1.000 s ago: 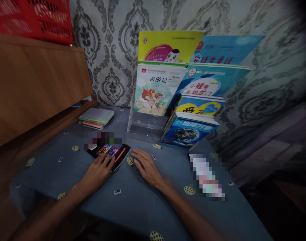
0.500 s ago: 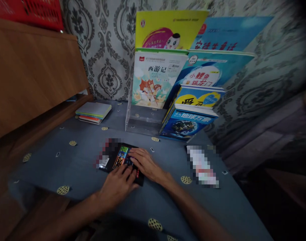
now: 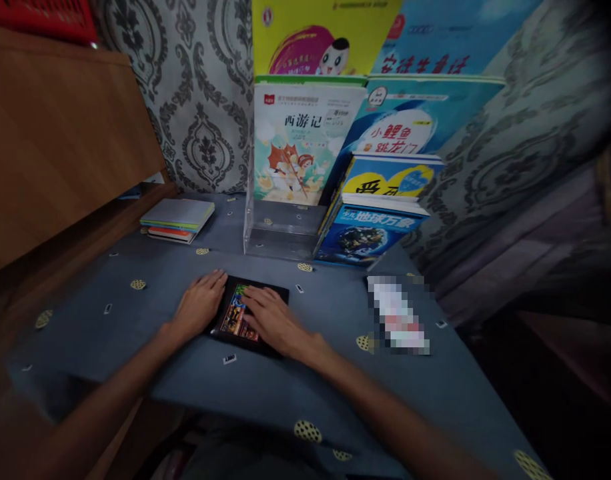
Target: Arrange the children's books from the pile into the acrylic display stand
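Note:
A black, flat, book-like item (image 3: pixel 237 323) with bright coloured pictures on its face lies on the cloth-covered table. At its left edge is my left hand (image 3: pixel 201 301), fingers stretched forward along the edge near the far corner. My right hand (image 3: pixel 275 321) rests flat across its right half, fingers extended over the pictures and hiding part of them. Neither hand grips it. Whether the item is a book or a thin case cannot be made out.
Behind stands a clear display rack (image 3: pixel 280 241) holding several children's books (image 3: pixel 305 143). A small stack of books (image 3: pixel 178 220) lies at the back left, beside a wooden cabinet (image 3: pixel 65 147). A blurred-out pale item (image 3: pixel 398 317) lies to the right.
My left hand has moved off the item's near side to its left edge. The item looks narrower, and its left part with a white label no longer shows. My right hand stays on it.

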{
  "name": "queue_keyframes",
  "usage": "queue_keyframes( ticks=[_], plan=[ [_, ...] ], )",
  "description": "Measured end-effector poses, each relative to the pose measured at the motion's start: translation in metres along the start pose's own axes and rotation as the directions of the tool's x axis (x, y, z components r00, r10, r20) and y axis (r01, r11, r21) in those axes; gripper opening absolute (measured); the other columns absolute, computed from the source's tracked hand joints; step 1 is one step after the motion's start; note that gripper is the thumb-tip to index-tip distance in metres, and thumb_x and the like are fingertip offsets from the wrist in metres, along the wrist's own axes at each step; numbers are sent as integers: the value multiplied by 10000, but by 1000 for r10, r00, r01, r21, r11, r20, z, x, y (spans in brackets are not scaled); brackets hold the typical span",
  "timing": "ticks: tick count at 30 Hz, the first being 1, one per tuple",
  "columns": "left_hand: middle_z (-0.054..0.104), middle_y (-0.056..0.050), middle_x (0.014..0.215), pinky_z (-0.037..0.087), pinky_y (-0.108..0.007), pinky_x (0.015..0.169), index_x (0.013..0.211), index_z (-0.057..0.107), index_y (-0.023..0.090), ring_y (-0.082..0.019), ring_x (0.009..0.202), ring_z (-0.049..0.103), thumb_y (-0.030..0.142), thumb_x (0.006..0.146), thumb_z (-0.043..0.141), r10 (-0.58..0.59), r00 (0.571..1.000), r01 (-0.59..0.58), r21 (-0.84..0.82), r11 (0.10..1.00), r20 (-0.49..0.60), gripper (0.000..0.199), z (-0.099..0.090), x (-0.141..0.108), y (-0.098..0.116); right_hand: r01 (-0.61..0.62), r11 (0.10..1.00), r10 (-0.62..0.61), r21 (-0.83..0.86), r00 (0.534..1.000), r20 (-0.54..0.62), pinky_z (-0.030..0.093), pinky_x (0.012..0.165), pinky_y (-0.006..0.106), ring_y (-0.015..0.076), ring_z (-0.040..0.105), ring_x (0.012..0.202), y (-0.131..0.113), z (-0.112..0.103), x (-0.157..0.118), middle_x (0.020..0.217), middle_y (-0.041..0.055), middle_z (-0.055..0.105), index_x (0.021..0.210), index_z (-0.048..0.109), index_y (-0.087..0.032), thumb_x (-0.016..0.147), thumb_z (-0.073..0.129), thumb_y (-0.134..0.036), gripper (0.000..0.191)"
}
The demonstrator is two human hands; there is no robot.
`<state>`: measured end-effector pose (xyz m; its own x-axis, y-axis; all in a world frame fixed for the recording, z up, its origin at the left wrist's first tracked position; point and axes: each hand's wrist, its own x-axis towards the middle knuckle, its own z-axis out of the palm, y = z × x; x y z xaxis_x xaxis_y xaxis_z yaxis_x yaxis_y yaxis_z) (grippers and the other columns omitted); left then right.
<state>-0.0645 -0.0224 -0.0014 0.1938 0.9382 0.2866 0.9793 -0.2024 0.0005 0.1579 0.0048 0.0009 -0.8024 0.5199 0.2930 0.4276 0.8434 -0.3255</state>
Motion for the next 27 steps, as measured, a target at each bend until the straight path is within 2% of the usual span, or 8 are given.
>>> queue_keyframes(
  ticks=[3, 5, 8, 10, 14, 20, 24, 27],
  plan=[
    [616, -145, 1400, 486, -456, 1056, 1329, 600, 142, -267, 1290, 588, 215, 984, 337, -12, 1000, 12, -34, 999, 5, 440, 2, -1, 0, -29, 999, 30, -27, 999, 41, 320, 1209, 485, 288, 371, 1468, -14, 8, 8, 1508, 209, 487, 1426, 504, -74, 1000, 507, -361, 513],
    [604, -147, 1414, 478, -464, 1063, 1335, 596, 136, -273, 1302, 578, 221, 986, 332, -18, 1000, 19, -47, 999, 12, 446, 3, -2, -1, -103, 994, 105, -44, 994, 42, 294, 1222, 481, 301, 324, 1490, -14, 10, 7, 1543, 237, 425, 1457, 453, -30, 1000, 502, -407, 595],
    [595, -143, 1425, 471, -463, 1070, 1341, 591, 132, -274, 1319, 563, 229, 994, 319, -29, 999, 30, -58, 998, 15, 451, 2, -2, -2, -239, 969, 241, -56, 970, 22, 284, 1221, 502, 317, 314, 1493, -2, 6, -5, 1556, 252, 396, 1468, 437, -17, 997, 488, -464, 651],
    [593, -142, 1428, 465, -457, 1078, 1337, 591, 125, -271, 1325, 557, 239, 999, 315, -27, 1000, 27, -73, 997, 12, 451, 3, -3, -3, -290, 956, 290, -51, 957, -8, 282, 1219, 517, 309, 319, 1492, 9, 3, -17, 1559, 230, 404, 1482, 432, -52, 1009, 450, -472, 633],
    [600, -128, 1423, 456, -459, 1091, 1311, 609, 145, -265, 1318, 559, 261, 1000, 329, -27, 1000, 26, -111, 993, -8, 434, 4, -6, -4, -289, 956, 287, -58, 957, -49, 266, 1216, 552, 302, 300, 1501, 19, 0, -37, 1578, 200, 386, 1529, 371, -104, 1022, 388, -488, 636],
    [618, -131, 1399, 444, -487, 1097, 1277, 632, 162, -271, 1301, 572, 257, 1006, 339, 6, 1000, -7, -109, 994, -9, 411, -1, -6, -4, -247, 965, 245, -85, 969, -38, 232, 1212, 600, 351, 301, 1494, 3, -1, -58, 1584, 231, 358, 1549, 327, -100, 965, 421, -636, 798],
    [607, -160, 1403, 400, -534, 1109, 1251, 639, 145, -305, 1297, 570, 277, 1016, 361, 36, 999, -36, -18, 999, -4, 388, -11, -16, 16, -241, 967, 238, -88, 970, -45, 241, 1197, 632, 385, 270, 1499, -8, -2, -73, 1592, 260, 320, 1548, 319, -85, 924, 459, -687, 879],
    [586, -134, 1435, 381, -491, 1142, 1334, 580, 168, -263, 1350, 524, 366, 1028, 371, 175, 984, -174, -72, 982, 15, 420, -13, -35, 42, -254, 963, 252, -88, 967, -42, 248, 1191, 638, 389, 265, 1500, -12, 0, -79, 1589, 274, 314, 1541, 326, -67, 920, 465, -688, 889]
  ],
)
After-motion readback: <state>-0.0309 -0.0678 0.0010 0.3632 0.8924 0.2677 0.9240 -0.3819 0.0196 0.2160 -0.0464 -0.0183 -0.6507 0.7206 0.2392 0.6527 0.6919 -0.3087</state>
